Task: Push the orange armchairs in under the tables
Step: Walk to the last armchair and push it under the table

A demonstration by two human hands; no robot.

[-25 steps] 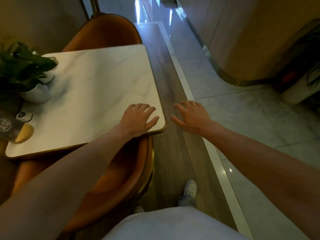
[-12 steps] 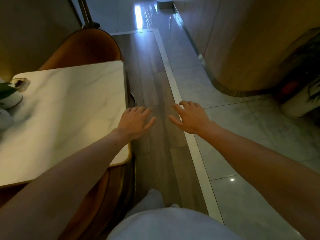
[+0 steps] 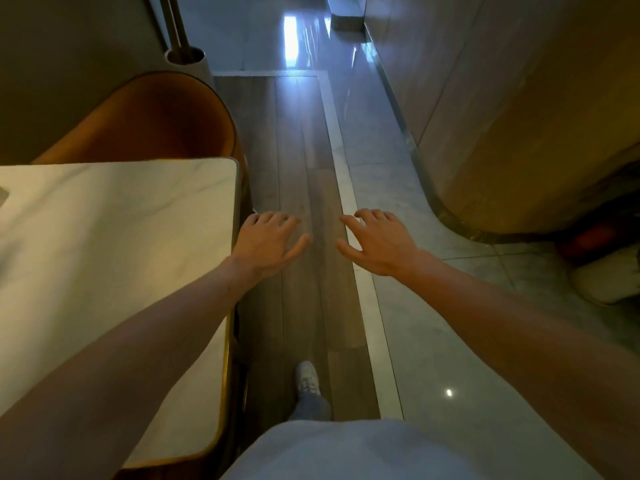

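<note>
Beyond the far edge of the marble table (image 3: 114, 237) stands the orange armchair (image 3: 156, 126), its curved shell back upright and its seat apparently partly tucked under the top. I judge it heavy and stiff. The upholstery should give my palms grip, though the chair is likely to drag rather than glide on the floor. I would take it at the top rim of the back, both palms flat, pushing square toward the table. Just off the table's right edge, my left hand (image 3: 268, 242) hovers palm down, fingers relaxed and spread, holding nothing, its forearm crossing the table's near corner. Further right of the table, my right hand (image 3: 377, 242) hangs the same way, empty and loose. Neither hand touches the chair.
</note>
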